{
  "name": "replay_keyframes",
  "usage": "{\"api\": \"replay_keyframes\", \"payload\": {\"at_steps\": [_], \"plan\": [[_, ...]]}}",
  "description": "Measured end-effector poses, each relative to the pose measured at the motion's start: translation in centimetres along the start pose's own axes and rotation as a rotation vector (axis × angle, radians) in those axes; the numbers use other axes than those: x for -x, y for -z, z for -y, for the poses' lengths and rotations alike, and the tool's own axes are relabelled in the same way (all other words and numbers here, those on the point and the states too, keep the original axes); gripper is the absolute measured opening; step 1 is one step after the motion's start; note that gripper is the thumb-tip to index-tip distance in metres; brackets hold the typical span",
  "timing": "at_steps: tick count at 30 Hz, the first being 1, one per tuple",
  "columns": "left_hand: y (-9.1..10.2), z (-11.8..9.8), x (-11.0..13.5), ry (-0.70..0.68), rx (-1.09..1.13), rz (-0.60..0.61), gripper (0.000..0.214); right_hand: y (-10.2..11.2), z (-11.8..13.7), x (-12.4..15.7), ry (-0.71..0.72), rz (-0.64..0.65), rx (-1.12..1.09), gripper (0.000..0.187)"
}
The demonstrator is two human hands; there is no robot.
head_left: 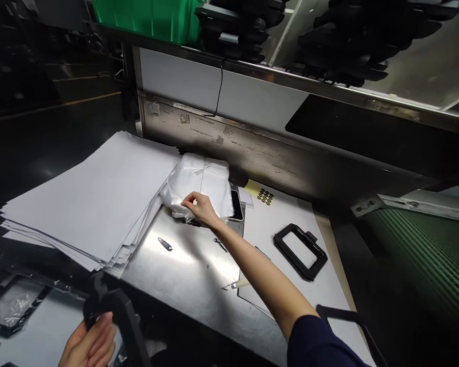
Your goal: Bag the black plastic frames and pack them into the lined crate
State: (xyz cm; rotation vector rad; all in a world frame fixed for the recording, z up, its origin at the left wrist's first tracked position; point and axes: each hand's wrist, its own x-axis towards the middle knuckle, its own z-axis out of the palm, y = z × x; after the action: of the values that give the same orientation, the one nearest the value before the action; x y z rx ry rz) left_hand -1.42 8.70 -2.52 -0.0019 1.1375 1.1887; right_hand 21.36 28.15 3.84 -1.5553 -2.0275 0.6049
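Well, the room (pixel 34 132) is dim around my shiny metal table (pixel 191 257), where the paper stack (pixel 99 188) sits left, probably leaving working space. Beside it lie plastic bags (pixel 214 178), my right hand (pixel 201 207) pinching their edge. My left hand (pixel 92 342) grips a black frame (pixel 124 311) off the table, seemingly keeping it clear.

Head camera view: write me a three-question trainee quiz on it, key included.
1. Which hand pinches at the plastic bags?
2. True or false: a black frame lies on the white sheet.
3. What does the left hand hold? A) the knife B) a black piece C) the green bin

Key:
1. The right hand.
2. True.
3. B.
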Motion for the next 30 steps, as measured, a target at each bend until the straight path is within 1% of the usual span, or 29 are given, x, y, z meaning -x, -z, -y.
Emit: {"api": "replay_keyframes", "payload": {"at_steps": [1, 2, 4, 5, 7, 8, 10, 12, 14, 15, 16, 18, 20, 22, 23, 25, 27, 29, 30], "plan": [[-1.0, -0.1, 0.1, -0.026, -0.03, 0.027, 0.035, -0.3, 1.4, 1.0, 0.024, 0.024, -0.055, 0.01], [-2.0, -0.2, 0.2, -0.044, -0.049, 0.065, 0.037, -0.7, 2.8, 2.3, 0.053, 0.063, -0.109, 0.009], [-4.0, -0.5, 0.6, -0.073, -0.053, 0.147, 0.048, -1.6, 5.6, 5.3, 0.124, 0.174, -0.208, 0.006], [-4.7, -0.6, 0.8, -0.083, -0.053, 0.177, 0.048, -2.1, 6.8, 6.9, 0.16, 0.233, -0.254, 0.005], [-5.6, -0.7, 1.5, -0.088, -0.065, 0.196, 0.038, -2.9, 8.5, 9.6, 0.198, 0.346, -0.384, 0.004], [-5.6, -0.7, 1.9, -0.084, -0.077, 0.189, 0.033, -3.3, 9.0, 10.6, 0.171, 0.397, -0.472, 0.004], [-4.8, -0.7, 2.6, -0.079, -0.102, 0.162, 0.03, -3.6, 9.3, 11.7, 0.027, 0.486, -0.725, 0.007], [-2.9, -0.6, 3.2, -0.096, -0.118, 0.118, 0.029, -3.7, 9.0, 11.9, -0.186, 0.533, -1.076, 0.013], [-0.4, -0.5, 3.5, -0.132, -0.124, 0.051, 0.03, -3.9, 8.7, 11.7, -0.377, 0.516, -1.431, 0.021], [1.0, -0.4, 3.6, -0.156, -0.122, 0.016, 0.032, -4.1, 8.6, 11.5, -0.448, 0.498, -1.554, 0.025], [2.4, -0.3, 3.8, -0.179, -0.12, -0.017, 0.035, -4.4, 8.6, 11.4, -0.499, 0.489, -1.622, 0.028], [5.1, 0.0, 4.4, -0.218, -0.126, -0.076, 0.039, -5.5, 8.9, 11.3, -0.534, 0.505, -1.64, 0.033], [7.6, 0.3, 5.5, -0.243, -0.151, -0.125, 0.036, -6.9, 9.5, 11.3, -0.526, 0.52, -1.587, 0.033], [9.6, 0.5, 7.0, -0.253, -0.176, -0.117, 0.029, -8.5, 10.2, 11.4, -0.497, 0.505, -1.517, 0.03], [10.4, 0.5, 7.9, -0.253, -0.199, -0.09, 0.032, -9.3, 10.5, 11.4, -0.475, 0.502, -1.475, 0.029], [11.2, 0.5, 9.5, -0.231, -0.297, -0.024, 0.047, -10.8, 11.3, 11.5, -0.42, 0.528, -1.383, 0.028], [11.0, 0.5, 10.4, -0.204, -0.448, 0.014, 0.057, -12.1, 12.2, 11.7, -0.353, 0.588, -1.287, 0.027], [10.3, 0.4, 10.3, -0.167, -0.573, 0.035, 0.065, -13.1, 13.2, 12.0, -0.275, 0.671, -1.195, 0.027], [10.0, 0.4, 10.0, -0.153, -0.602, 0.05, 0.068, -13.4, 13.6, 12.3, -0.237, 0.727, -1.152, 0.026]]}}
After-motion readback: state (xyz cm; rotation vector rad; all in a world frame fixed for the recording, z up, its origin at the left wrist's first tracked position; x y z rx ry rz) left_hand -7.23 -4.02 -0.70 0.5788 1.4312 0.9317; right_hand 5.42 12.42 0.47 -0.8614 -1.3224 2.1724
